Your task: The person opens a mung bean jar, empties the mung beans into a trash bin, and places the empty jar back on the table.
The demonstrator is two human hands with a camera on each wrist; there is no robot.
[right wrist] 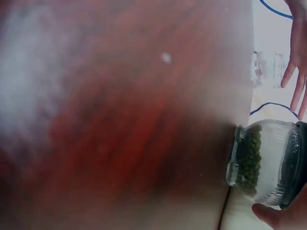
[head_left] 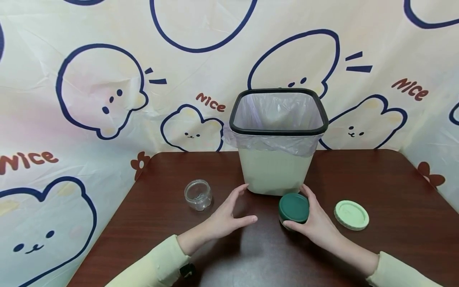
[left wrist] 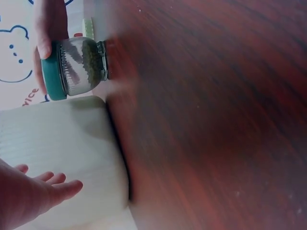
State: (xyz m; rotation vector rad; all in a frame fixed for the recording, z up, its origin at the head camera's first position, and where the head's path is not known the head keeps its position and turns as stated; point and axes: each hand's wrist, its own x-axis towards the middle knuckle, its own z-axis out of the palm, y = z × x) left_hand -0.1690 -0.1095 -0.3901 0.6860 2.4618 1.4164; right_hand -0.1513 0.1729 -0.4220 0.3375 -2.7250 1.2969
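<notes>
My right hand [head_left: 318, 224] grips a small clear jar [left wrist: 76, 66] by its dark green lid [head_left: 294, 207], thumb on the near side and fingers on the far side. Small green beans [right wrist: 250, 160] fill the lower part of this jar, which stands upright at the table surface. To its left, my left hand [head_left: 223, 220] hovers with fingers and thumb spread apart, holding nothing. Beyond that hand sits a clear open jar [head_left: 198, 195] with no lid. A pale green lid [head_left: 351, 215] lies flat to the right of my right hand.
A cream waste bin [head_left: 276, 169] with a black rim and a plastic bag liner [head_left: 279, 111] stands just behind both hands. The dark wood table [head_left: 391, 179] meets a patterned cloth [head_left: 201, 75] at the back and sides.
</notes>
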